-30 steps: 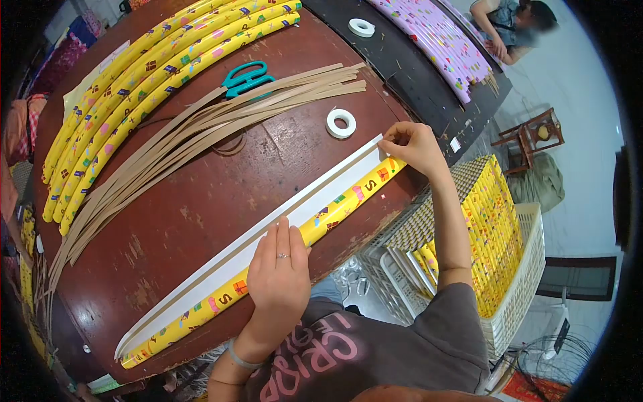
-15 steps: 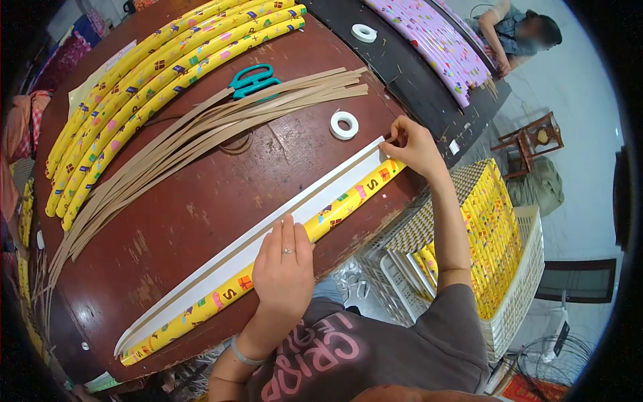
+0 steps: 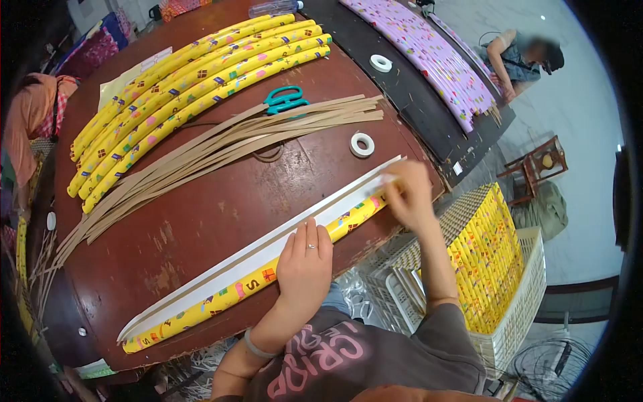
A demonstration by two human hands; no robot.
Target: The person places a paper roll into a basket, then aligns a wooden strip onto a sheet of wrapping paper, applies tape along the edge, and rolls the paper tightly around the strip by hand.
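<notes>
A partly rolled yellow patterned sheet (image 3: 194, 313) lies slantwise along the near edge of the red-brown table, its white inner side showing with a brown strip along it. My left hand (image 3: 305, 262) rests flat on the middle of the roll, fingers together and stretched out. Over the roll's far right end is my right hand (image 3: 410, 194), blurred, its fingers bent near the strip's end; a small whitish thing shows at the fingertips, too smeared to name. A white tape roll (image 3: 362, 145) lies just beyond. Brown strips (image 3: 201, 155) and teal scissors (image 3: 286, 100) are farther back.
Yellow rolls (image 3: 201, 80) lie at the back left, pink rolls (image 3: 429, 57) on a black table (image 3: 375, 84) with another tape roll (image 3: 381, 63). A white basket (image 3: 519, 295) of yellow rolls stands at the right, near a chair (image 3: 536, 167). Another person (image 3: 512, 60) sits beyond.
The view has shifted, so the table items appear farther right. My right hand has moved off the strip's tip, nearer along the roll, and is blurred. My left hand still presses the roll.
</notes>
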